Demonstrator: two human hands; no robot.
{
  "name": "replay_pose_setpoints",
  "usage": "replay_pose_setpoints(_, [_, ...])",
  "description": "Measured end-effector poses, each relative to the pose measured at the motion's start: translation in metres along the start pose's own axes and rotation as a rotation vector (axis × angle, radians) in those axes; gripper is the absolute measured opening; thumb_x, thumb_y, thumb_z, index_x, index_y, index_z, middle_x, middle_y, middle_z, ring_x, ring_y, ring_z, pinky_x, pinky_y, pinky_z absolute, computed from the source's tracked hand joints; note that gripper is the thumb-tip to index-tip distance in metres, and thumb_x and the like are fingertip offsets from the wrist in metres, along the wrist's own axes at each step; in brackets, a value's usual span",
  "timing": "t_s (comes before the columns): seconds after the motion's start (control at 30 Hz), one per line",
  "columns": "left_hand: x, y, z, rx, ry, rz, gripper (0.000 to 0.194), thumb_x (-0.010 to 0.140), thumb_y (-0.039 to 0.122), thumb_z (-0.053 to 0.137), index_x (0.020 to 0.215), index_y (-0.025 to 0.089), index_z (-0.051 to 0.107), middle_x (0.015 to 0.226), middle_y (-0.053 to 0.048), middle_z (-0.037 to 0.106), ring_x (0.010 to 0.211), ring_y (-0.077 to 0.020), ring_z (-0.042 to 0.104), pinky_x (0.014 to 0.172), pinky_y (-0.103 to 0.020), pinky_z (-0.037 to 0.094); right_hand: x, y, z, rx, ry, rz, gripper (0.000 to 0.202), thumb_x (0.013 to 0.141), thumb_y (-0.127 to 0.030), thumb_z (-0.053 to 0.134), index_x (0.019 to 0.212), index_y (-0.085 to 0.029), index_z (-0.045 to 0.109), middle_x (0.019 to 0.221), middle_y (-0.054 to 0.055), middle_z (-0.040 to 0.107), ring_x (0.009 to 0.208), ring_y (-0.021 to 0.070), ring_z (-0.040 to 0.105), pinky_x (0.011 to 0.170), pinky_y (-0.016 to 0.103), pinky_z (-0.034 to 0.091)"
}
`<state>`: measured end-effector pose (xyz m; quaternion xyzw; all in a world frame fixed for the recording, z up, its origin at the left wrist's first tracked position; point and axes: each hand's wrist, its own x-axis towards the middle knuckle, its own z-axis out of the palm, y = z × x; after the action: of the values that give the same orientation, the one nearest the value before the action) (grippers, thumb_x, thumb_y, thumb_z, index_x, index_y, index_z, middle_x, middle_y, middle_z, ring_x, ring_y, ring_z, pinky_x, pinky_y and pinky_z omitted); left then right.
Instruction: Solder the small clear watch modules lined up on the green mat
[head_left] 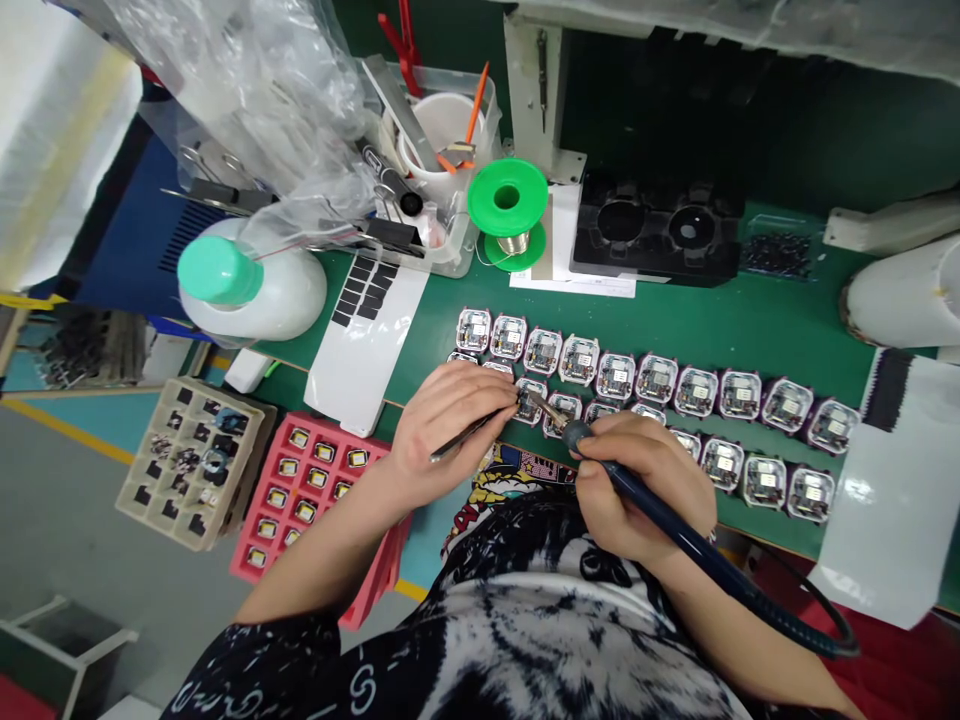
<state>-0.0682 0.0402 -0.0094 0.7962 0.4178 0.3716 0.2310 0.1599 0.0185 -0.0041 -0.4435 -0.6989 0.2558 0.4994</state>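
Observation:
My right hand (pixel 649 490) is closed around the handle of a soldering iron (pixel 675 530), whose tip points left at a small watch case (pixel 531 408) with an exposed circuit board. Pinched in my left hand (pixel 442 415) is a dark pair of tweezers (pixel 471 434). Its point reaches the same watch case, close to the iron's tip. Similar watch cases (pixel 616 377) lie in two rows across the green bench, and my hands cover part of the front row. Whether the iron touches the board cannot be made out.
A green solder spool (pixel 508 200) stands behind the rows, beside a plastic bin (pixel 457 255) of tools. At left are a white bottle (pixel 281 290) with a green cap, a pink tray (pixel 259 510) of small parts and a beige tray (pixel 180 535). A white sheet (pixel 892 500) lies at right.

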Motion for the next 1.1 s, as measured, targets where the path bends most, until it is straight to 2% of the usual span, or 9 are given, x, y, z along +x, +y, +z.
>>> replay_pose_setpoints(0.23, [0.002, 0.0, 0.0016, 0.018, 0.011, 0.001, 0.024, 0.092, 0.008, 0.07, 0.113, 0.019, 0.067, 0.106, -0.005, 0.077, 0.106, -0.0195, 0.074, 0.097, -0.043, 0.06, 0.0002, 0.0003, -0.0003, 0.02, -0.003, -0.003, 0.022, 0.083, -0.011, 0.068, 0.102, -0.022, 0.068, 0.083, 0.0, 0.069, 0.077, 0.0163, 0.07, 0.072, 0.033, 0.062])
replay_pose_setpoints(0.73, [-0.0011, -0.0023, 0.0002, 0.127, -0.045, 0.065, 0.03, 0.09, 0.006, 0.073, 0.117, 0.017, 0.065, 0.109, -0.006, 0.077, 0.109, -0.0195, 0.073, 0.099, -0.043, 0.06, 0.0005, 0.001, 0.0005, 0.038, -0.024, -0.005, 0.022, 0.081, -0.01, 0.068, 0.101, -0.02, 0.069, 0.082, 0.001, 0.069, 0.078, 0.0153, 0.07, 0.073, 0.033, 0.063])
replay_pose_setpoints(1.1, [0.0018, -0.001, 0.0015, 0.134, -0.028, 0.078, 0.026, 0.09, 0.006, 0.072, 0.113, 0.016, 0.066, 0.105, -0.006, 0.078, 0.105, -0.0192, 0.074, 0.096, -0.042, 0.062, 0.0024, -0.0008, 0.0003, 0.004, -0.049, 0.008, 0.02, 0.082, -0.012, 0.067, 0.1, -0.021, 0.068, 0.081, 0.0, 0.069, 0.077, 0.015, 0.07, 0.072, 0.032, 0.063])
